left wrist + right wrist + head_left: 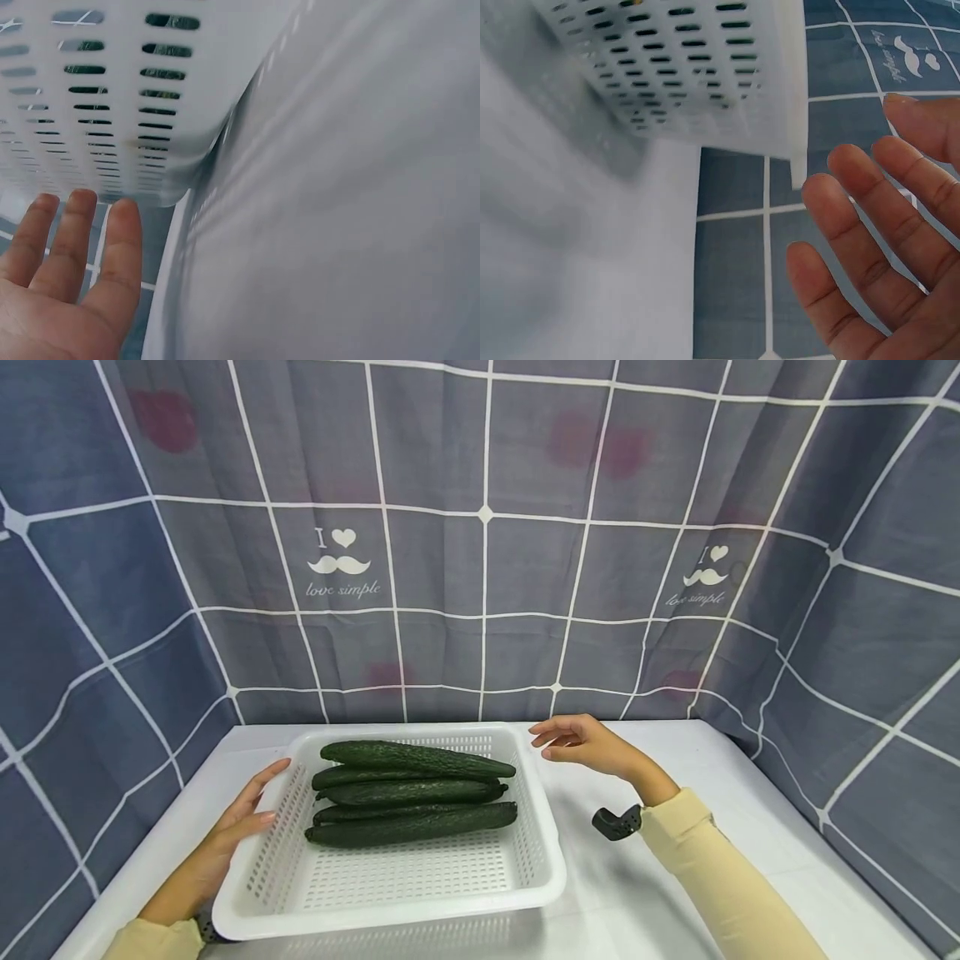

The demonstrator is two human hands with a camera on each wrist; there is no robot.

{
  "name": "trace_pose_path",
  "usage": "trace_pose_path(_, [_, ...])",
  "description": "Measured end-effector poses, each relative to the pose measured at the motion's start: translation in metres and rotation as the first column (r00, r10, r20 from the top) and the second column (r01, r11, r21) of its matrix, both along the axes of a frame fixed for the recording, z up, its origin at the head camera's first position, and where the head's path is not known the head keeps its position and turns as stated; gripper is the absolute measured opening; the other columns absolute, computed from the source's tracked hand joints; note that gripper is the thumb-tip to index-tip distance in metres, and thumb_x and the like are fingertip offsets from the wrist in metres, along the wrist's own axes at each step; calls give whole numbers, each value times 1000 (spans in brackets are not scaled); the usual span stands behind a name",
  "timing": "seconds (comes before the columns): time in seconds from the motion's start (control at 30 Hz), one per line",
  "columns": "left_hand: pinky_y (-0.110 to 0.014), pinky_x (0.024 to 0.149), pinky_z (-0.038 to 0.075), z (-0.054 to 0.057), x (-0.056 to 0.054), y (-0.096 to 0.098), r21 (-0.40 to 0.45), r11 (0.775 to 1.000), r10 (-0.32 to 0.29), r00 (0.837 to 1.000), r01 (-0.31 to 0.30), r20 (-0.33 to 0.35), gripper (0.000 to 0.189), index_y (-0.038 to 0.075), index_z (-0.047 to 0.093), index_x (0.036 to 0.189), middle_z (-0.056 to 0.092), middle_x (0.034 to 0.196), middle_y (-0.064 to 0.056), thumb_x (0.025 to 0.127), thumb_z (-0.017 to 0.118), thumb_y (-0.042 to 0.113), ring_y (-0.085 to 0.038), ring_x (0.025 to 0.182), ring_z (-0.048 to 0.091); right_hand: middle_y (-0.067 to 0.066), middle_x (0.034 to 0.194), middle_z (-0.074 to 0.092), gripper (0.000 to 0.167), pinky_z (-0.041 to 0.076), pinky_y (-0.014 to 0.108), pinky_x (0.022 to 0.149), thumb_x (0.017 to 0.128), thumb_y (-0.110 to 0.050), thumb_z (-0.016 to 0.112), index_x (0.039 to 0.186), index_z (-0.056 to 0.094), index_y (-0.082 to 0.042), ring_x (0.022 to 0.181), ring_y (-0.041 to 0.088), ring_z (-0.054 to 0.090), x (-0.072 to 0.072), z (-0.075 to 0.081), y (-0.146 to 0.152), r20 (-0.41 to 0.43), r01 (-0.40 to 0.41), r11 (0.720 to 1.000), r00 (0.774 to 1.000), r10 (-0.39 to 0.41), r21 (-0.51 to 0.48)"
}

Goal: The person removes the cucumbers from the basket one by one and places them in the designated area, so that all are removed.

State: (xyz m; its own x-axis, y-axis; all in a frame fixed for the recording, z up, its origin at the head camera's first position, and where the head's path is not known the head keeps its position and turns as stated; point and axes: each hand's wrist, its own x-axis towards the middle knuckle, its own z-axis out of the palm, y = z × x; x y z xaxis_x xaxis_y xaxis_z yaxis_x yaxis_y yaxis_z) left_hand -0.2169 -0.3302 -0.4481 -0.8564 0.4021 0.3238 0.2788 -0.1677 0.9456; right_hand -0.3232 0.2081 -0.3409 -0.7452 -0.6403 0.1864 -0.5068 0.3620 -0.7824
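A white perforated plastic basket point(405, 897) sits on the table, holding several dark green cucumbers point(412, 793) laid side by side toward its far half. At the basket's left side is my left hand point(236, 827), its fingertips right at the rim. The left wrist view shows the fingers point(120, 255) of that hand straight, close to the holed outer wall point(120, 97). My right hand point(588, 747) hovers just beyond the far right corner, fingers relaxed and holding nothing. In the right wrist view its spread fingers point(847, 232) are apart from the basket edge point(799, 112).
A white cloth covers the table point(600, 893). Behind and at both sides hangs a grey-blue checked curtain point(435, 560) with white lines. A black wrist device point(617, 823) shows below my right wrist.
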Motion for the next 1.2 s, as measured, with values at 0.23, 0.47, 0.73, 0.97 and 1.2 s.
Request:
trace_pose_path(0.23, [-37,92,54,-1,5,2,-24,997,80,995,-79,64,64,45,33,162,42,152,17,108,37,11,-9,126,55,23,124,75,40,56,31,95,101,-3,72,138,65,10,113,35,73,-6,10,-18,-7,-40,999,999,41,24])
trace_pose_path(0.47, [-37,90,56,2,8,4,-13,995,95,994,-95,48,63,43,37,161,47,150,13,108,35,8,-13,122,59,30,125,72,42,57,37,97,101,-3,72,138,62,14,115,36,72,-14,18,-34,2,-67,997,998,67,26])
trace_pose_path(0.73, [-36,89,56,4,7,8,-28,994,106,994,-106,15,64,43,38,161,47,148,11,107,36,8,-12,119,58,31,129,70,44,53,48,104,102,-6,72,140,62,12,119,36,71,-15,21,-50,17,-85,995,996,84,49])
trace_pose_path(0.97, [-37,91,56,4,7,8,5,998,65,998,-65,9,66,43,38,161,46,149,10,106,36,7,-12,121,59,29,128,71,44,55,45,101,101,-5,72,140,61,14,118,36,72,-19,23,-63,28,-115,992,993,114,48])
trace_pose_path(1.2, [-36,91,56,2,6,8,-3,997,82,997,-82,5,65,43,39,160,47,149,11,106,37,8,-11,121,58,34,132,67,44,56,42,101,101,0,70,141,60,13,126,46,66,-22,22,-75,71,-142,989,988,140,31])
